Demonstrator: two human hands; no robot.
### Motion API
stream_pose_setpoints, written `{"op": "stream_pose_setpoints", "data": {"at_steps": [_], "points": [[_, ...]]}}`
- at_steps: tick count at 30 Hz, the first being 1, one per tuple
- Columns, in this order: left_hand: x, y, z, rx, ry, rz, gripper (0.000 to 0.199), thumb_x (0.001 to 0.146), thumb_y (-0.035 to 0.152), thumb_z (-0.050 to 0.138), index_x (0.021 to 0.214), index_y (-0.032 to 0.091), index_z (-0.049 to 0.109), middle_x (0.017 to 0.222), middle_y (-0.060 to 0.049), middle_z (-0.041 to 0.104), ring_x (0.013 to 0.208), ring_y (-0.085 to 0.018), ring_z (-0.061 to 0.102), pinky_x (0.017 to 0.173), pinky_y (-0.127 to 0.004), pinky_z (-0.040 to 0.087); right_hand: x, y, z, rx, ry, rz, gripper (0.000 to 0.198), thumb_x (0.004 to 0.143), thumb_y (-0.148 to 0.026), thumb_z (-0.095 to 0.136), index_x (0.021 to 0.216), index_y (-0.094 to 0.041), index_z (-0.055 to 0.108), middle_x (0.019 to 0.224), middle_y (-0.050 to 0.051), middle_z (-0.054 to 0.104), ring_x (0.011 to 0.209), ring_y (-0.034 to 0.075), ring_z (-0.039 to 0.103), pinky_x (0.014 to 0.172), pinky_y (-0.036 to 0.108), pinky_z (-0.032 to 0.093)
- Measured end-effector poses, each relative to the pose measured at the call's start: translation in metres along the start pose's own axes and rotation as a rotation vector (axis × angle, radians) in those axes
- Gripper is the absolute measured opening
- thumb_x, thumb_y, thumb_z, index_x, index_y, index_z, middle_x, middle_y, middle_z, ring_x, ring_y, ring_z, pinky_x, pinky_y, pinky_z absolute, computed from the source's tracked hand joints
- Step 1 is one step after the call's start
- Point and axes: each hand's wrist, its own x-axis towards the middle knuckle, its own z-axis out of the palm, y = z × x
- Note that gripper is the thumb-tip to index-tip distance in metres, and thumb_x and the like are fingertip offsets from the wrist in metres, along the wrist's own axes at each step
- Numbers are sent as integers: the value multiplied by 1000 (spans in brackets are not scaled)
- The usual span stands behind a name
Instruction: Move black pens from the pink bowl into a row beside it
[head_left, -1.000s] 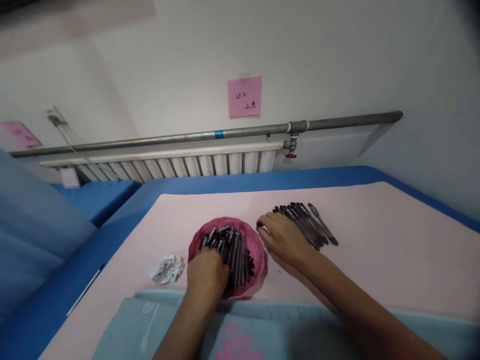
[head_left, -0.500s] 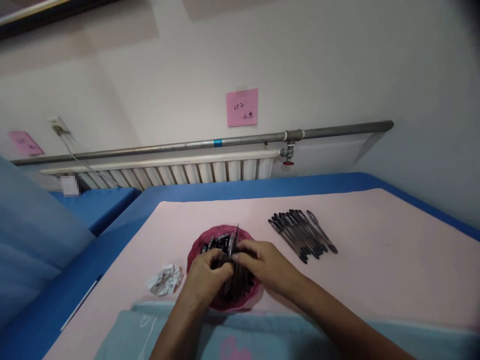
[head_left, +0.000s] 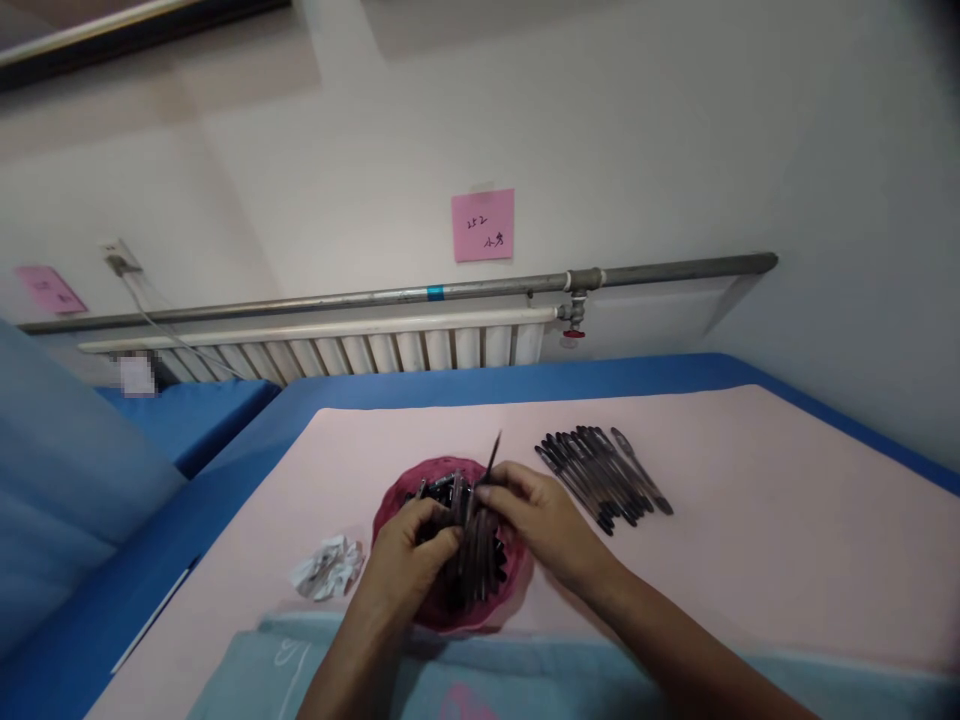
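A dark pink basket full of dark pens stands near the front edge of the pink sheet. Inside its rim, the thumb and fingers of my left hand close around a pen; the fingers partly hide it. My right hand, just to the right over the basket, pinches a slim dark pen whose thin end points up. Its lower part is lost behind the fingers. A row of black-capped pens lies side by side to the right, the last slightly apart.
Crumpled white paper lies left of the basket. A light blue cloth covers the near edge. At the far left is a thin white strip. Behind the blue-edged table run a radiator and a pipe.
My right hand has drawn slightly away from my left, and the dark pen in it leans further right. My left hand stays in the basket. The camera view has shifted a little.
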Motion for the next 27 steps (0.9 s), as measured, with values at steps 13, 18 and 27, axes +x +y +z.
{"op": "stream_pose_setpoints", "data": {"at_steps": [13,18,27], "points": [[-4,5,5,139,-75,55,16,73,26,47,80,19,59,79,1,62,77,-15,55,70,-23,41,5,-13,-13,240,224,-211,15,75,-31,55,73,-17,54,61,-1,58,52,10,52,46,22,41],[-4,7,6,127,-69,63,18,72,26,48,82,19,61,79,1,63,77,-15,55,70,-24,41,3,-15,-13,155,189,-179,16,76,-32,54,75,-16,54,59,-1,57,48,9,50,48,23,42],[-5,5,5,152,-43,111,19,72,22,47,82,21,63,79,0,65,77,-16,56,71,-25,40,3,-19,-16,3,184,-202,14,78,-31,49,76,-17,52,59,-2,56,49,9,49,47,22,38]]}}
